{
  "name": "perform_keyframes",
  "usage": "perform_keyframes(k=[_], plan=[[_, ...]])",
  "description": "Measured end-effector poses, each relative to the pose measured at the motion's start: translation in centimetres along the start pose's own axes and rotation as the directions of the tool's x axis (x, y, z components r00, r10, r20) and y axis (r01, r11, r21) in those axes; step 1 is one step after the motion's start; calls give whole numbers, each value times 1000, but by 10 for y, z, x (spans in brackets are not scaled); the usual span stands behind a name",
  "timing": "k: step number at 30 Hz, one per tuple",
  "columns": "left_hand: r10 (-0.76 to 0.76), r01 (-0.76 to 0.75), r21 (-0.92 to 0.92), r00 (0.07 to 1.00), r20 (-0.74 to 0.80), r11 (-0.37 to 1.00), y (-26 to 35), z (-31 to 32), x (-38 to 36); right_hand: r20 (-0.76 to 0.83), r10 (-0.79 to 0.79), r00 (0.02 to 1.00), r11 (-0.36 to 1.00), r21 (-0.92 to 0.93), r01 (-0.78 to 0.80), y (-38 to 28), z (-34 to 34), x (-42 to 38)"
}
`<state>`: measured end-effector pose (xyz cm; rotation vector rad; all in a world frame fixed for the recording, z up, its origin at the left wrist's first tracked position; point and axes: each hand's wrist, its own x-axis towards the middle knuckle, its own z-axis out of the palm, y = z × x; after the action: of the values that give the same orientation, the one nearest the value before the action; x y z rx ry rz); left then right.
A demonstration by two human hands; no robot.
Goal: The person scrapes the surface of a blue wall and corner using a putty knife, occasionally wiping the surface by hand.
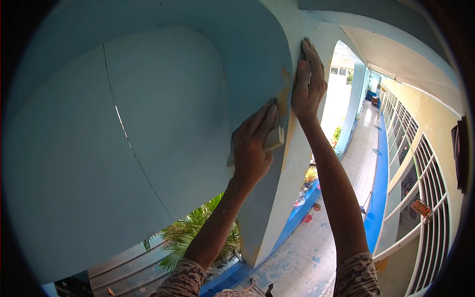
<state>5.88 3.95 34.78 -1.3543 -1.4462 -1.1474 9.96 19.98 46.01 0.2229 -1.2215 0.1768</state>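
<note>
My left hand (252, 146) is wrapped over a pale sanding block (275, 140) and presses it against the inner face of the blue pillar (260, 198). The fingers point up and to the right, and most of the block is hidden under the palm. Bare yellowish patches (284, 94) show in the paint just above the block, along the pillar's edge. Higher up and to the right, my right hand (309, 84) lies against the pillar's lighter outer face, fingers stretched upward, holding nothing. Pale dust coats both hands and forearms.
A light blue panel (163, 123) with a long crack fills the left side. Palm leaves (198, 230) show below it. On the right runs a tiled walkway (354, 158), spattered with paint flakes, beside barred windows (425, 173). Flower pots (308, 218) stand near the blue curb.
</note>
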Motion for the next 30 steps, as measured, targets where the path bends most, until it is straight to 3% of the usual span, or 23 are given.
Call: perform_keyframes(k=[8, 13, 17, 23, 30], plan=[[-8, 7, -36, 999, -34, 999, 4, 5, -4, -74, 39, 997, 999, 16, -38, -3, -1, -5], [-44, 40, -45, 994, -97, 998, 0, 7, 34, -78, 83, 993, 995, 54, -79, -1, -1, -9], [-4, -6, -101, 995, -102, 995, 1, 10, 5, -33, 128, 991, 992, 17, -128, -19, -13, -31], [16, -37, -118, 984, -175, 992, -18, 10, 56, 53, 159, 986, 987, 18, -160, -32, -28, -70], [11, -17, -39, 990, -141, 999, -6, 19, 19, -39, 163, 986, 985, 68, -160, -25, -28, -80]])
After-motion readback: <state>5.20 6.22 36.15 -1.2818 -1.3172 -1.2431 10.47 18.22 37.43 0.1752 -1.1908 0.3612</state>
